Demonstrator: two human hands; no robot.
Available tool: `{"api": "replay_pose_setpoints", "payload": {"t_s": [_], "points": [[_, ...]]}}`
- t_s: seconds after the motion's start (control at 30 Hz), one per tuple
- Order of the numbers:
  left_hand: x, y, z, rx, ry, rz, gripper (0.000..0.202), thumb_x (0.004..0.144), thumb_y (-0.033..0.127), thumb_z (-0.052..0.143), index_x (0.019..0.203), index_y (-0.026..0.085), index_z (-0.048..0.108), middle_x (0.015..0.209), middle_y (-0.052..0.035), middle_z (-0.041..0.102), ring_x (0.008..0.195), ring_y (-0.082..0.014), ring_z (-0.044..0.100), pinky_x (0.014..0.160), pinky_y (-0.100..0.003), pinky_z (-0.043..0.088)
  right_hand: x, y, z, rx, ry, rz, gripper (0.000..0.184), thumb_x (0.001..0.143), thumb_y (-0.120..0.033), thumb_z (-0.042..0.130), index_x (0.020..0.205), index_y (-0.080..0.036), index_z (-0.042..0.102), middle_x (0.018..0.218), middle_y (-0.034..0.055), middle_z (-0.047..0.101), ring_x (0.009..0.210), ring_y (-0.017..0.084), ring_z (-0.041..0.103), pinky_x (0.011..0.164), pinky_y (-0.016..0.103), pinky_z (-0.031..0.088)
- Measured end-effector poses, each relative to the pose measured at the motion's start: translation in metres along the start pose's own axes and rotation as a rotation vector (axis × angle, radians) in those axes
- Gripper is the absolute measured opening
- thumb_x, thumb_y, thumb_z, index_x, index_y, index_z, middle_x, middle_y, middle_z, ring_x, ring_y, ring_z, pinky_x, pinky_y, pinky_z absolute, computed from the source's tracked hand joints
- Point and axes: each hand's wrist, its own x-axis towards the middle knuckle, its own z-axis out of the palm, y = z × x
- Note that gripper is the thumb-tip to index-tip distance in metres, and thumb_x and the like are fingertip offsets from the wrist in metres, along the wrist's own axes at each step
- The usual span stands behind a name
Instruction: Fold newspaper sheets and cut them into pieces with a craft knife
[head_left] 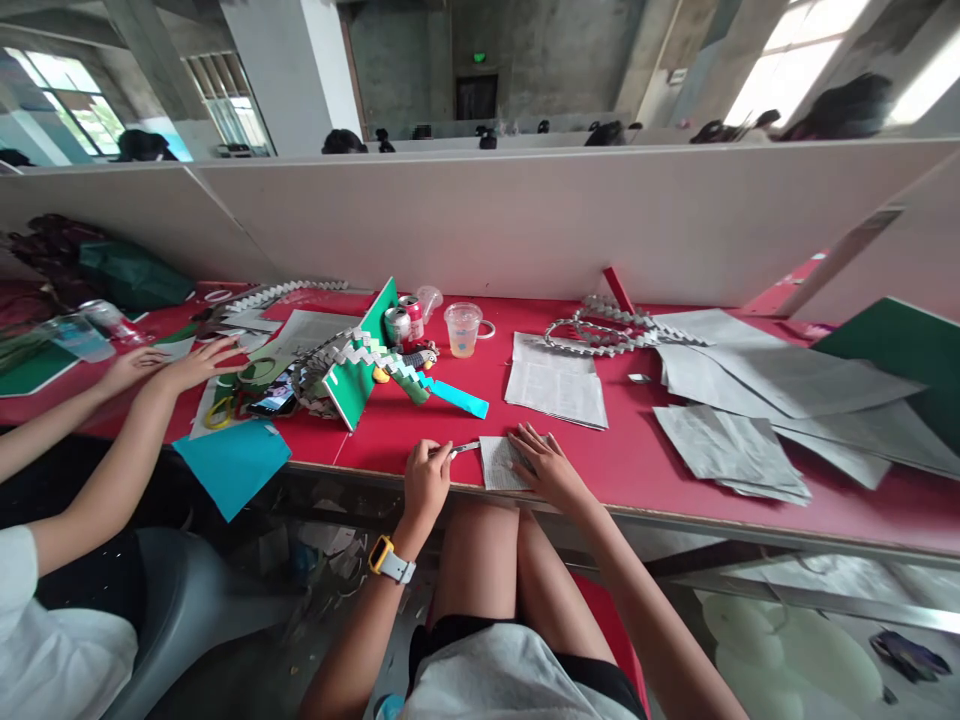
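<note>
Along the near edge of the red tabletop (pixel 622 460), the left hand (pixel 427 485) grips a slim cutter-like tool (pixel 466 447); the right hand (pixel 551 465), fingers spread, flattens a small newspaper piece (pixel 495 466), apparently steadying it.

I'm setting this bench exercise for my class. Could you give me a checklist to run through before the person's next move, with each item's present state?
1. Left hand grips the slim tool: ok.
2. Right hand lies on the small sheet: ok.
3. Right fingers apart from the tool's tip: ok.
4. Small sheet wholly on the table: cannot tell; its near side is at the front edge.
5. Cup upright and apart from the small sheet: ok.
6. Tool's blade exposed or covered: cannot tell; too small to see.
</note>
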Motion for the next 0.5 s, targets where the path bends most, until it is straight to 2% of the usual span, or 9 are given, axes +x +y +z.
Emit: {"api": "replay_pose_setpoints", "payload": {"t_s": [0.3, 0.5], "points": [[0.015, -0.007, 0.005, -0.017, -0.046, -0.051, 0.029, 0.089, 0.012, 0.056, 0.111, 0.022, 0.072, 0.09, -0.0068, 0.057, 0.084, -0.0184, 0.057, 0.076, -0.033, 0.051, 0.009, 0.007, 0.004, 0.008, -0.006, 0.007, 0.055, 0.098, -0.041, 0.038, 0.15, -0.022, 0.035, 0.155, 0.0108, 0.033, 0.147, 0.028, 0.019, 0.116, 0.057, 0.026], [0.011, -0.01, 0.009, -0.034, -0.025, -0.067, 0.03, 0.09, 0.012, 0.055, 0.114, 0.023, 0.071, 0.091, -0.0074, 0.058, 0.086, -0.0187, 0.058, 0.078, -0.034, 0.051, 0.009, 0.007, 0.006, 0.009, 0.004, 0.024, 0.055, 0.099, -0.044, 0.036, 0.15, -0.023, 0.036, 0.156, 0.0092, 0.031, 0.147, 0.027, 0.019, 0.117, 0.057, 0.024]]}}
